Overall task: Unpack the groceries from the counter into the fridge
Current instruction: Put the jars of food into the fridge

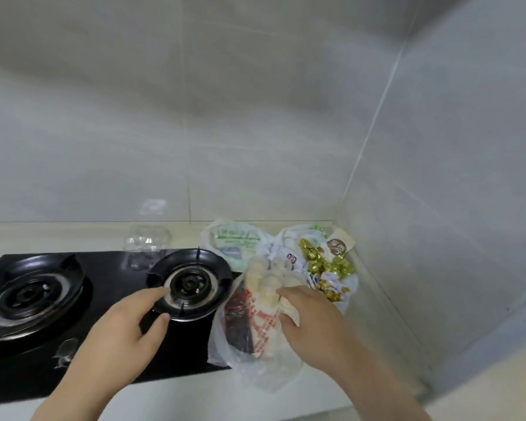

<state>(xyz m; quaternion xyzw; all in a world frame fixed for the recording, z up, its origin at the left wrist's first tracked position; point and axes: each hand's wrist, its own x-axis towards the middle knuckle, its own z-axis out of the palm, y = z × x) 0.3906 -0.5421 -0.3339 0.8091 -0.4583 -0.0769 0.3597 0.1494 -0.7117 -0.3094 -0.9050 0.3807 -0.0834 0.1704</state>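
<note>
Right hand (pixel 313 320) grasps the clear red-printed plastic bag of pale round foods (pixel 255 326), which lies just left of its fingers. Left hand (pixel 119 338), released, hovers over the black 2-burner gas hob (pixel 110 262).

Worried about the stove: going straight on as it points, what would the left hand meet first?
Likely the right burner; the left hand points at its rim, height unclear.

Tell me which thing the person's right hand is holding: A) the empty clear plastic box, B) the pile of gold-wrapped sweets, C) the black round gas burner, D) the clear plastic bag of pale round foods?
D: the right hand has its fingers and thumb curled round the clear plastic bag of pale round foods.
</note>
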